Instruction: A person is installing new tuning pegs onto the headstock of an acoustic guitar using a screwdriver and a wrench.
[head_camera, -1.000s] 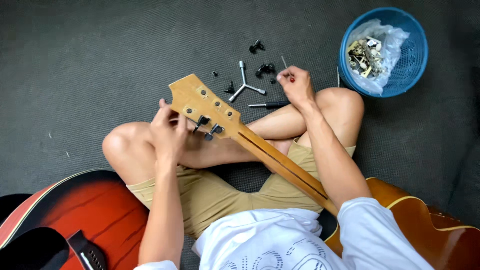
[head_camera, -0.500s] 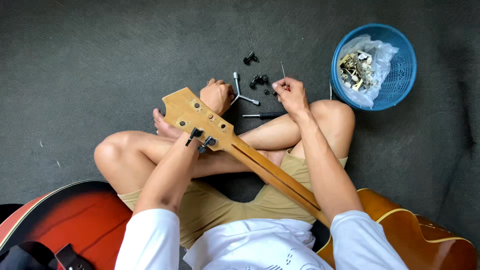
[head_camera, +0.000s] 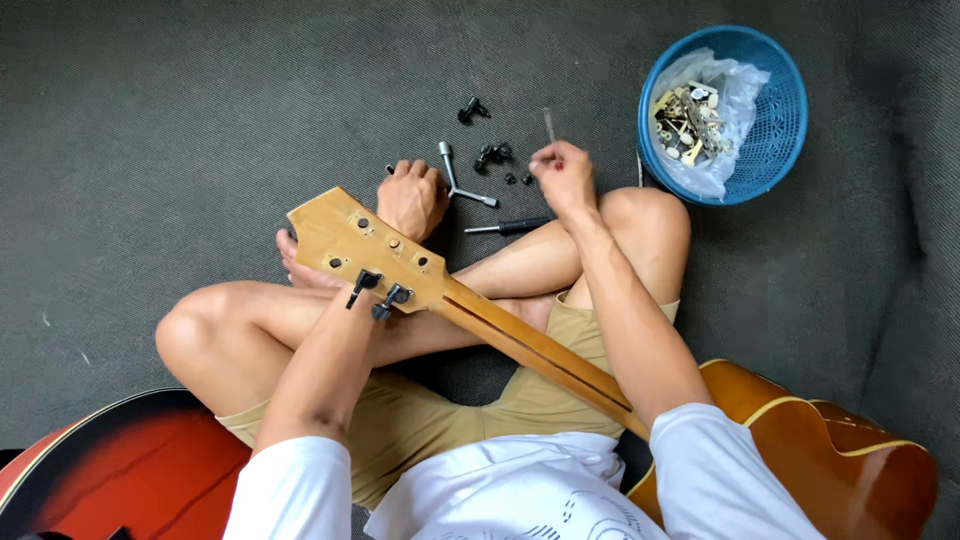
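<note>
From above: the left hand (head_camera: 412, 197) rests curled, empty, just beyond one guitar headstock (head_camera: 362, 247) carrying two black tuners (head_camera: 378, 293). The right hand (head_camera: 563, 175) pinches one thin pin (head_camera: 548, 124) beside scattered black tuners (head_camera: 490, 152); one blue basket (head_camera: 790, 120) sits to its right.

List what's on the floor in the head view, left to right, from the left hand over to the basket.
left hand → silver T-shaped wrench → cluster of black tuner parts → right hand → blue basket with a plastic bag of metal parts.
</note>
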